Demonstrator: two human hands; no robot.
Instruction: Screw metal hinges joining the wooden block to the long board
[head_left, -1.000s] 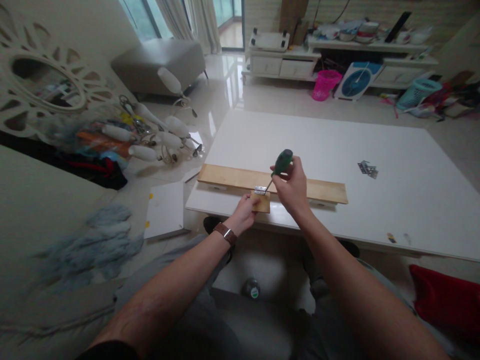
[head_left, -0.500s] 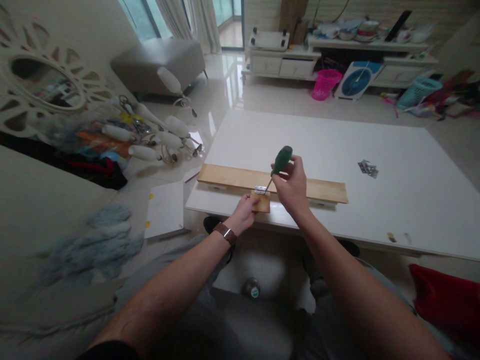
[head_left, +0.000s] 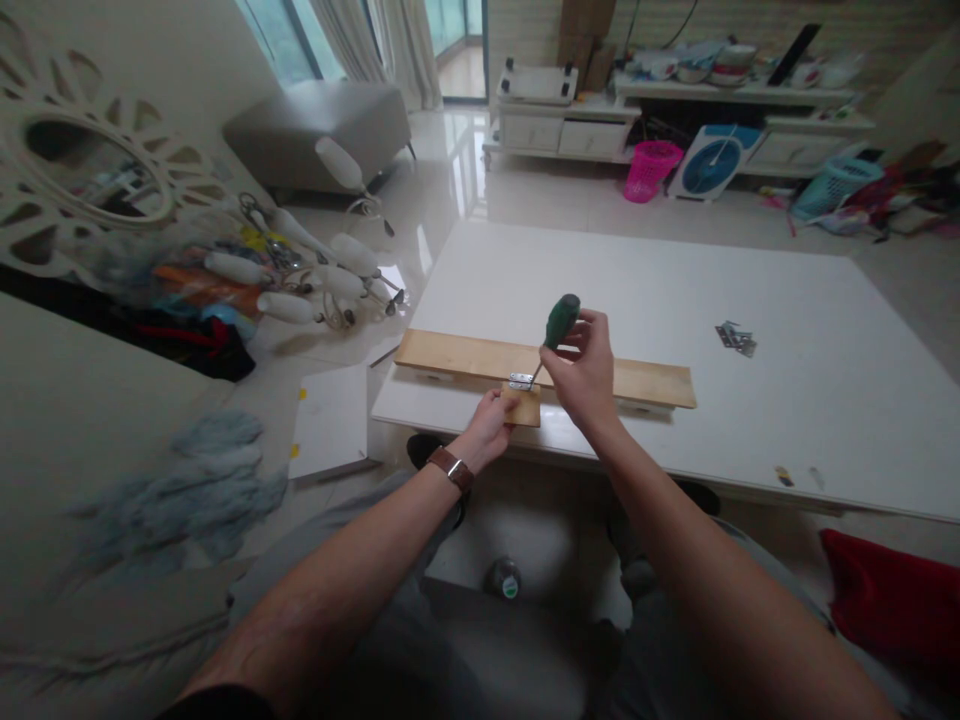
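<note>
My left hand (head_left: 489, 424) grips the left side of a small wooden block (head_left: 528, 408) at the front of the table. A silver hinge (head_left: 520, 381) lies across the joint between this block and a long wooden board (head_left: 465, 350). In my right hand (head_left: 586, 375) is a green-handled screwdriver (head_left: 561, 322), tilted, its handle up and its shaft running down to the hinge's right end. Any screw under the tip is too small to make out. The long board rests on low white supports on the white table (head_left: 600, 280).
A small pile of metal hinges and screws (head_left: 736, 338) lies on the table's right part. Left of the table, a white panel (head_left: 330, 420) and a lamp with several white shades (head_left: 341, 280) sit on the floor. A bottle (head_left: 504, 578) stands between my feet.
The screwdriver's handle has shifted very slightly left and down with my right hand. My left hand, the block and the board stay essentially where they were.
</note>
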